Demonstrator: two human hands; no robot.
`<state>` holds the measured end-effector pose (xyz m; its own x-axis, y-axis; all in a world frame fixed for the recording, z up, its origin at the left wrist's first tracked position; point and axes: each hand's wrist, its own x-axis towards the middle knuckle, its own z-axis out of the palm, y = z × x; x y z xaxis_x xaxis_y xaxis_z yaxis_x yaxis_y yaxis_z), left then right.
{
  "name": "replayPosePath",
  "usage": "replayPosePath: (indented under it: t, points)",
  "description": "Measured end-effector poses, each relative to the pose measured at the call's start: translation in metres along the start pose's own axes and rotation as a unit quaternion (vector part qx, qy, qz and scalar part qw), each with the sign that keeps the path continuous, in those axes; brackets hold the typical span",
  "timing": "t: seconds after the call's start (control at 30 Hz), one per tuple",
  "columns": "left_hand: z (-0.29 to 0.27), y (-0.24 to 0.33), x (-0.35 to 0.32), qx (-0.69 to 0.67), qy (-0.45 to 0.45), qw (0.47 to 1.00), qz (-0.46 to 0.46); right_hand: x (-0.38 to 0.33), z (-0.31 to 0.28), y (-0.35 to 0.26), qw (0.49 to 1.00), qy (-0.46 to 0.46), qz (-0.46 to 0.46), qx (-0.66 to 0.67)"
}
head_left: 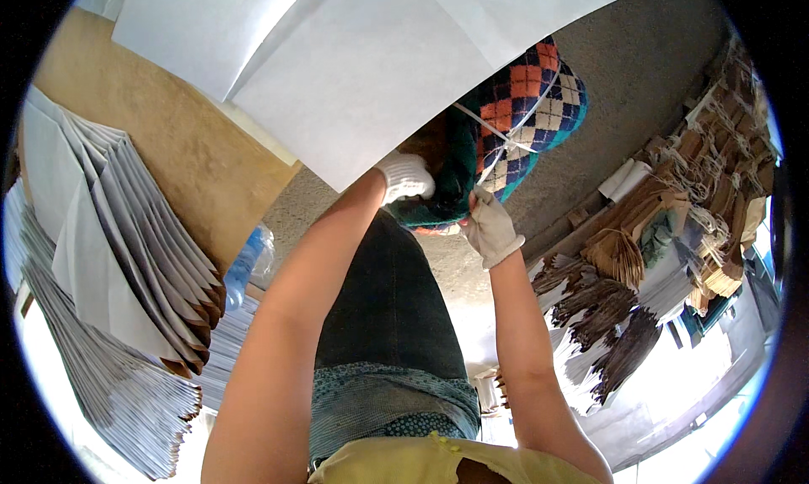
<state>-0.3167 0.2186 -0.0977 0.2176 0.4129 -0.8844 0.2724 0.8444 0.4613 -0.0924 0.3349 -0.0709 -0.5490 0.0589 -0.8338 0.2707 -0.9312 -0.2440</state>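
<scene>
A padded bundle of argyle cloth (pixel 548 105) in orange, navy, cream and green lies beyond my hands, with white cord (pixel 508 139) crossing over it. My right hand (pixel 491 228), in a pale work glove, pinches the cord at the bundle's near edge. In a white knit glove, my left hand (pixel 408 179) is closed by the bundle's dark green edge (pixel 438 206). Its fingertips are turned away, so I cannot see what they hold. Large white sheets (pixel 362 71) overhang the far left part of the bundle and come down to my left wrist.
At left, a brown board (pixel 168 139) lies beneath the sheets, beside stacks of folded white paper (pixel 118 231) with brown edges. A blue-tinted clear plastic bottle (pixel 246 261) is near my left forearm. Brown paper bundles (pixel 699 172) with loose string line the right side of the concrete floor (pixel 624 80).
</scene>
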Motion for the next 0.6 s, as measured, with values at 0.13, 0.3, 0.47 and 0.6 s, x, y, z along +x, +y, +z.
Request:
replayPosePath:
  t: [0.13, 0.3, 0.47, 0.6]
  points:
    - [0.010, -0.007, 0.024, 0.227, 0.100, 0.966, 0.074, -0.008, 0.010, -0.001, 0.963, 0.094, -0.055, -0.249]
    - [0.014, 0.007, -0.013, 0.203, 0.129, 0.969, -0.058, -0.010, 0.030, -0.022, 0.920, 0.114, -0.014, -0.375]
    - [0.067, -0.031, 0.033, -0.091, 0.293, 0.950, 0.050, -0.018, 0.027, -0.033, 0.908, 0.305, -0.257, -0.126]
    - [0.085, -0.036, 0.052, -0.669, 0.219, 0.710, 0.029, -0.005, -0.072, 0.009, 0.812, 0.408, -0.231, -0.349]
